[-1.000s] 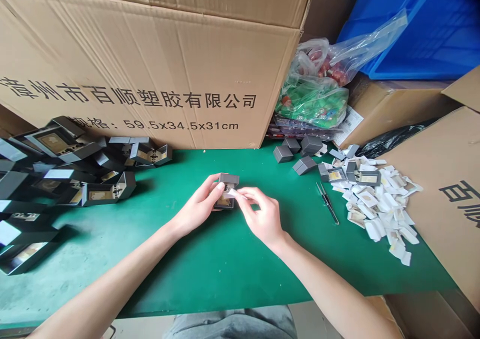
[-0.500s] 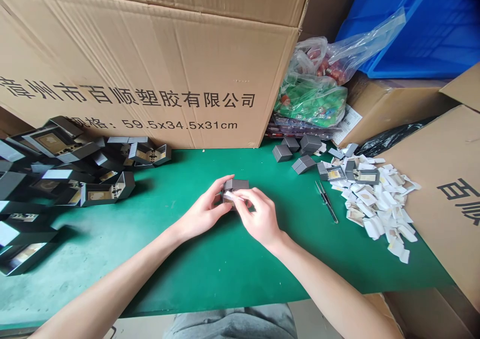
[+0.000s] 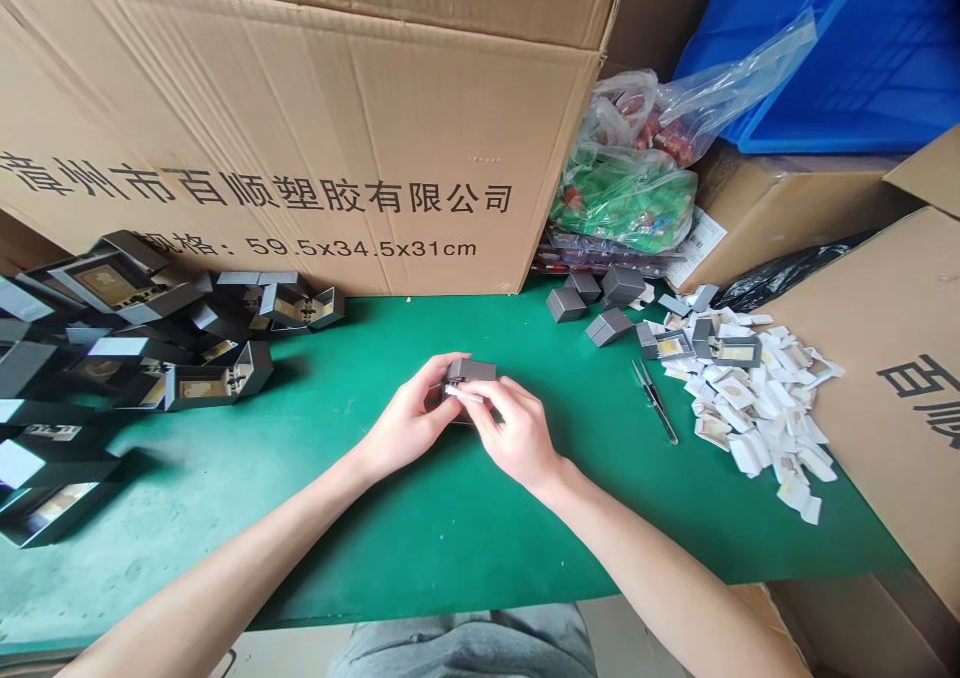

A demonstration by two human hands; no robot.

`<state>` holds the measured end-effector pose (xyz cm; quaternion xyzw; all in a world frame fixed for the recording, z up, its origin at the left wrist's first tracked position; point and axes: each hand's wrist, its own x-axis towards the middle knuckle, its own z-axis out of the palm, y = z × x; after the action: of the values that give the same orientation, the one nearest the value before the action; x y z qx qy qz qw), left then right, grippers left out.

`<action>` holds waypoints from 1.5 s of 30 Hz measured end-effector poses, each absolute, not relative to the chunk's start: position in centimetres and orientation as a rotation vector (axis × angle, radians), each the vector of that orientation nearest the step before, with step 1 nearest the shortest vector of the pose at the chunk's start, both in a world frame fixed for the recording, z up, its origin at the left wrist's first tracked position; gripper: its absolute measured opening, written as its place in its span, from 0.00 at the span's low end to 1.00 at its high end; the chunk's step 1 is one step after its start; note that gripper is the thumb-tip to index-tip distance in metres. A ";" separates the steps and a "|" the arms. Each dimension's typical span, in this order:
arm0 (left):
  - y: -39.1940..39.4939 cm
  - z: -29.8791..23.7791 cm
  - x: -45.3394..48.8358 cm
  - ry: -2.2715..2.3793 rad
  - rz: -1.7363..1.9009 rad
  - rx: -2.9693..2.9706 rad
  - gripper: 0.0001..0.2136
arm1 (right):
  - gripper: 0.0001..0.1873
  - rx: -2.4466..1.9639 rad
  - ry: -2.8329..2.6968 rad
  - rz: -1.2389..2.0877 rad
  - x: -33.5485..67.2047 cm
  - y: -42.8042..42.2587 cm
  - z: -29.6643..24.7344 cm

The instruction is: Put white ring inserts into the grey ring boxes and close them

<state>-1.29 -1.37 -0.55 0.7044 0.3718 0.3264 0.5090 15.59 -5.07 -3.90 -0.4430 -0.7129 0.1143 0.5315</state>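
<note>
A small dark grey hinged box (image 3: 472,370) sits between my hands just above the green mat (image 3: 360,518), its lower half hidden by my fingers. My left hand (image 3: 409,413) wraps its left side and holds it. My right hand (image 3: 514,428) pinches a white paper strip (image 3: 463,394) against the box's front opening. The inside of the box is mostly hidden.
Open grey boxes (image 3: 214,386) lie heaped at the left. Closed boxes (image 3: 581,293), tweezers (image 3: 655,403) and a pile of white paper pieces (image 3: 750,398) lie at the right. Large cardboard cartons (image 3: 300,128) rise behind the mat, with plastic bags (image 3: 622,193) and a blue crate (image 3: 825,58).
The box has turned from upright on its end to lying more level, with its lid side up. Both hands have drawn closer around it, and the white strip stays at its front.
</note>
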 end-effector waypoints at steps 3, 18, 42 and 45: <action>-1.4 -0.8 -1.2 0.896 0.805 1.670 0.21 | 0.12 -1.038 -1.703 0.259 15.5 -5.0 -3.9; -1.3 -1.2 -1.3 0.953 0.811 1.760 0.22 | 0.09 -0.974 -1.698 0.158 15.7 -4.9 -4.0; -1.4 -1.3 -1.3 0.926 0.817 1.760 0.24 | 0.09 -0.952 -1.731 0.186 15.7 -4.9 -4.5; -1.4 -1.2 -1.3 0.925 0.828 1.768 0.24 | 0.09 -0.977 -1.746 0.202 15.6 -4.9 -4.7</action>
<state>-1.28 -1.44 -1.23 0.7220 0.3776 0.3380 0.4711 15.65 -4.89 -4.66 -0.4102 -0.7331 0.0847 0.5358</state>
